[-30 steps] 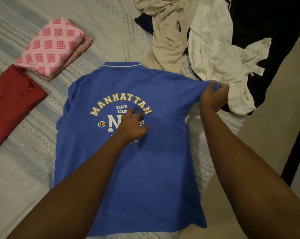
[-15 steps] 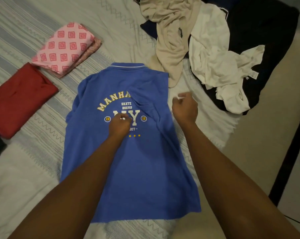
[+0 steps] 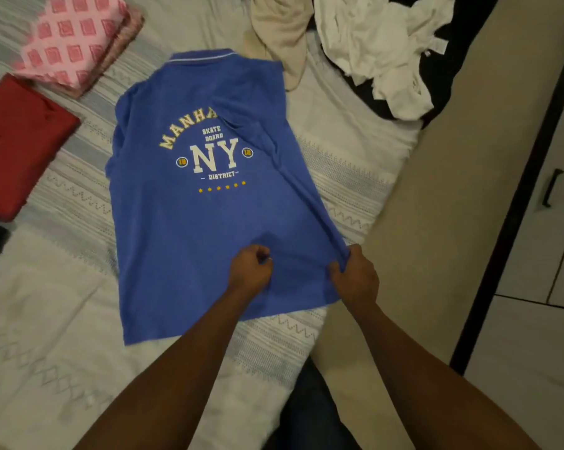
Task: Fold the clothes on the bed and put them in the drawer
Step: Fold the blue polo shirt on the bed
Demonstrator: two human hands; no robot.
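Note:
A blue polo shirt with a yellow and white "NY" print lies face down on the bed, its right sleeve folded in over the back. My right hand grips the shirt's right edge near the hem. Resting on the lower back of the shirt, my left hand has its fingers curled and seems to pinch the cloth. Unfolded beige, white and black clothes are heaped at the bed's far right.
A folded pink patterned cloth and a folded red garment lie on the bed at the left. Beige floor runs along the bed's right side. White drawers with a dark handle stand at the far right.
The right sleeve was folded in over the back. Both hands then came down from the shirt's chest area to its lower part, the right one taking the side edge near the hem.

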